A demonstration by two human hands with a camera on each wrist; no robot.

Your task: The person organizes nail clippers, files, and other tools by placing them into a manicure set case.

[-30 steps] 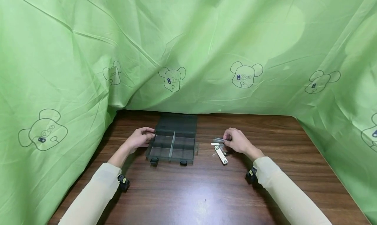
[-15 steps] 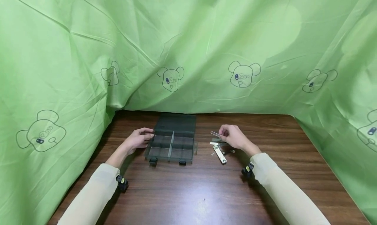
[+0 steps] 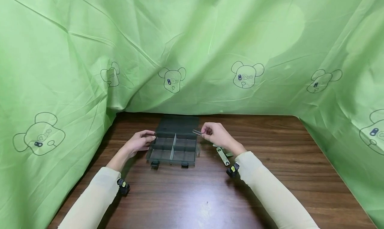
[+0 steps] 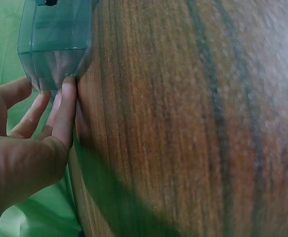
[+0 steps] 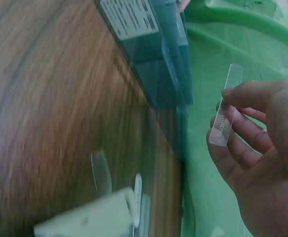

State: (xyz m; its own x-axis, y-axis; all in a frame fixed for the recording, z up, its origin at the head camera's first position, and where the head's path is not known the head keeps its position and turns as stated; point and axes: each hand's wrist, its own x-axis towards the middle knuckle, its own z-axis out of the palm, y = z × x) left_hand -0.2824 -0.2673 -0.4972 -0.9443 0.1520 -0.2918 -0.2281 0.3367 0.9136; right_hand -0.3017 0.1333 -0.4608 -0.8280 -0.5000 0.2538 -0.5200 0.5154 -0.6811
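My right hand (image 3: pixel 219 134) pinches a clear nail file (image 5: pixel 226 113) with printed lettering between thumb and fingers, raised beside the box's back right corner. A transparent dark grey organizer box (image 3: pixel 171 162) stands on the table, its lid (image 3: pixel 178 124) laid open toward the back. Dividers (image 3: pixel 174 140) split its inside into compartments. My left hand (image 3: pixel 139 141) rests its fairly straight fingers (image 4: pixel 65 111) against the box's left side. White nail clippers (image 3: pixel 223 156) lie right of the box, under the right forearm.
Beside the clippers lie other small thin pieces (image 5: pixel 100 173), partly hidden by the right arm in the head view. Green printed cloth (image 3: pixel 210 89) encloses the back and sides of the brown wooden table (image 3: pixel 168 195).
My right hand has lifted the nail file from the small items and carried it left to the box. My left hand has stayed at the box's left side.
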